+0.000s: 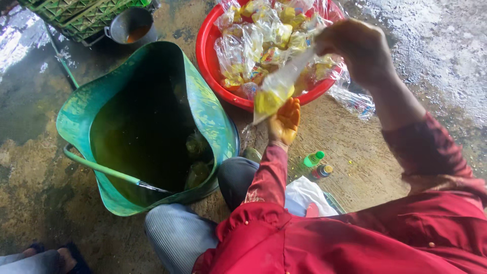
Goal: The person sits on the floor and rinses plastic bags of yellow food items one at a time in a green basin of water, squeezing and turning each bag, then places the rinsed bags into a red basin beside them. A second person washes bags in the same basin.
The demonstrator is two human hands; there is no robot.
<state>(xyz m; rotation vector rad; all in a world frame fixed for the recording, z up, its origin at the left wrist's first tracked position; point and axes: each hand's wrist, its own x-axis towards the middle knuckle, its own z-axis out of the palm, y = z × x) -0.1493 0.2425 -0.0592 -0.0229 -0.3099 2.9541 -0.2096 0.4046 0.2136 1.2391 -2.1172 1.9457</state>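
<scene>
Holding: we have a clear bag stretched between both hands, just above the near rim of the red basin; yellow pieces fill its lower end.
Right hand: our right hand is closed tight around the bag's top end, fingers curled in, raised over the basin.
Left hand: our left hand sits under the bag's filled end, palm up, stained orange-yellow, fingers half curled and touching the bag's bottom; we cannot tell how firmly it grips.
Bag angle: it runs slantwise, top end high at the right, filled end low at the left.
Basin: it is heaped with more clear packets of yellow pieces, some spilling over its right edge.
Tub: a green tub of dark liquid stands just left of the basin, its rim close to it, with a green hose lying across its near edge.
Floor: two small bottles, one green-capped, lie near our left sleeve on the wet concrete.
Far corner: a metal pot sits beside a green crate, well apart from our hands.
Bystander: another person's sandalled feet show at the lower left.
</scene>
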